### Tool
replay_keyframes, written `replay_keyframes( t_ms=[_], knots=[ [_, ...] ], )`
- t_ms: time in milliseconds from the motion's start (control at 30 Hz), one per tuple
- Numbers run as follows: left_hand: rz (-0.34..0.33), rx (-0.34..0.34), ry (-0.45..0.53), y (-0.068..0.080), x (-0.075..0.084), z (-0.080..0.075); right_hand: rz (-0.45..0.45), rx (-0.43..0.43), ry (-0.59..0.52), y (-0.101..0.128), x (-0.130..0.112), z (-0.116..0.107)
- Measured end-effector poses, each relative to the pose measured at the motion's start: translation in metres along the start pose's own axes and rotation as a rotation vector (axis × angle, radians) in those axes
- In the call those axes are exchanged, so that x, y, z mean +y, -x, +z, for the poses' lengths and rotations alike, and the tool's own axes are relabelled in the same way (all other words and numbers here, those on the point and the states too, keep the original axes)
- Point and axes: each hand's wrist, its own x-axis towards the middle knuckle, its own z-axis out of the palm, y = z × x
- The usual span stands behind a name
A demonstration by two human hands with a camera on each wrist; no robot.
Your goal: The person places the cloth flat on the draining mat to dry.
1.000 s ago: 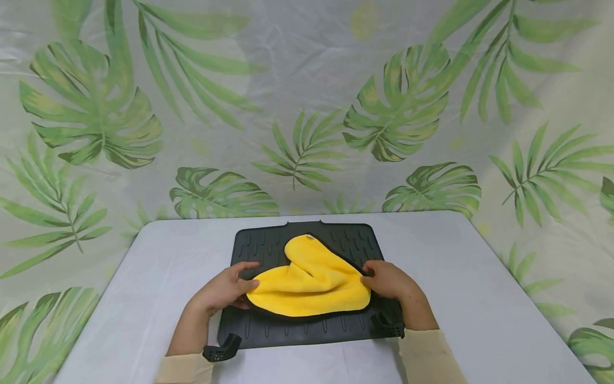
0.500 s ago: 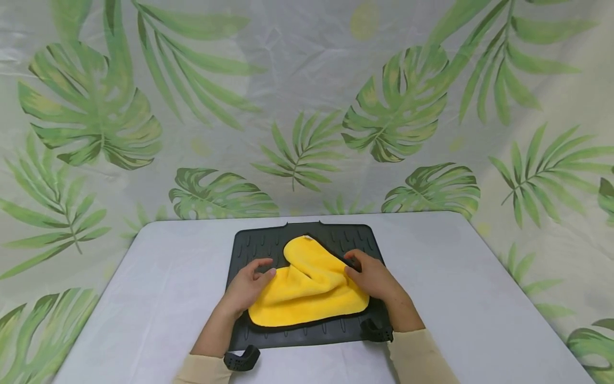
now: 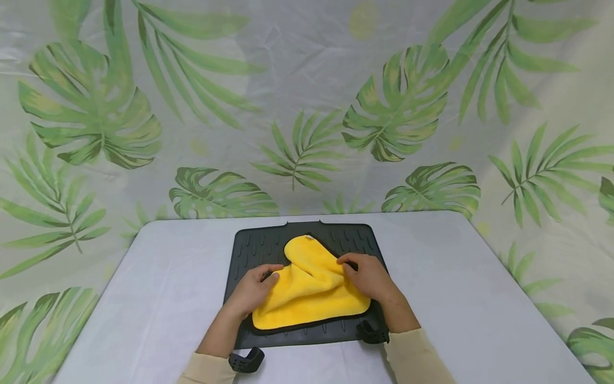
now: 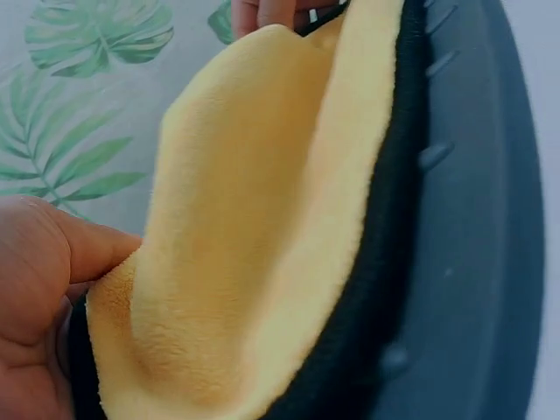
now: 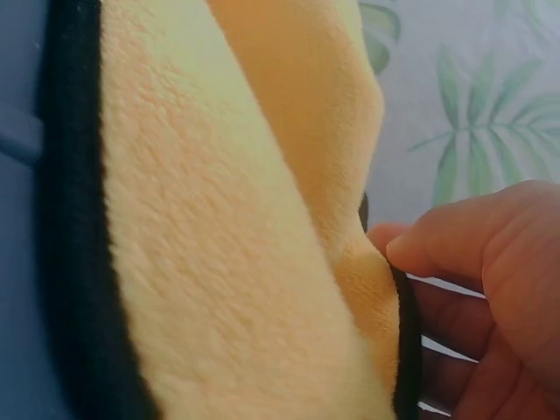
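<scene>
A yellow plush towel (image 3: 309, 298) with a black border lies rumpled on a dark ribbed mat (image 3: 242, 253). One rounded corner points towards the far side. At the towel's left side my left hand (image 3: 253, 290) pinches the edge, the thumb (image 4: 101, 249) on the yellow face and the other fingers partly hidden. On the opposite side my right hand (image 3: 371, 278) has the black-trimmed edge between thumb (image 5: 437, 241) and index finger. Between the hands the cloth rises in soft folds, while its near edge lies low over the mat.
A white table (image 3: 177, 266) carries the mat and extends on both sides of it. Behind hangs a leaf-patterned curtain (image 3: 307, 106). Black straps (image 3: 247, 360) sit at both wrists, beside beige sleeves (image 3: 417, 354).
Both hands have moved inward along the towel from its outer left and right ends and taken hold further up. The near edge has spread slightly towards me.
</scene>
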Motion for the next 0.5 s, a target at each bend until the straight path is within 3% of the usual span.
replay_keyframes(
  t_ms=[500],
  knots=[
    [-0.034, 0.041, 0.024, 0.002, 0.002, -0.031, 0.081, 0.011, -0.023, 0.003, 0.010, -0.022]
  ],
)
